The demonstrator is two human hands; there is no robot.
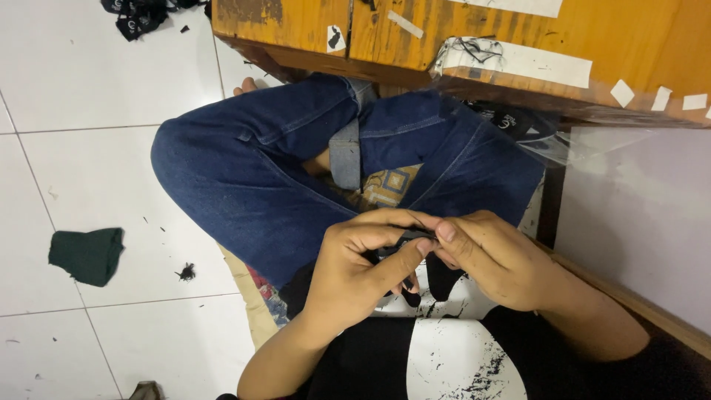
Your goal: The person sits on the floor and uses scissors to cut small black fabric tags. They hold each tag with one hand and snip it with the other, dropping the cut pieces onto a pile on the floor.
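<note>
Head view, looking down at lap. Left hand [352,270] and right hand [492,259] meeting just above the knees, fingertips together. Small black fabric piece [406,244] pinched between them, mostly hidden; exact shape not readable. Left thumb lying along its lower edge, left fingers curled over the top; right index and thumb nipping it from the other side. Both hands closed on it, neither slack.

Below the hands: black-and-white printed shirt [444,348], with black scraps [411,296] hanging near the wrists; whether these belong to the held piece cannot be told. Behind: crossed legs in dark blue denim jeans [252,170]. Further up: worn orange-brown wooden table [518,37] with white paper tape strips [533,67], and a clear plastic bag [533,126] of dark items sagging under its edge. On the white tiled floor [81,81]: folded dark green cloth [87,255], a black thread clump [187,272], a heap of black fabric pieces [141,15] at top left.

Risks, as judgement:
- Small piece, fingertip grip only; a slip likely drops it into the lap, black on black, hard to find.
- Opposed pulling may fray or tear a thin edge.
- Fingers covering the piece, so work largely blind; misalignment probable.
- Bag hanging at the table edge, near the knee; a leg shift could snag it.
</note>
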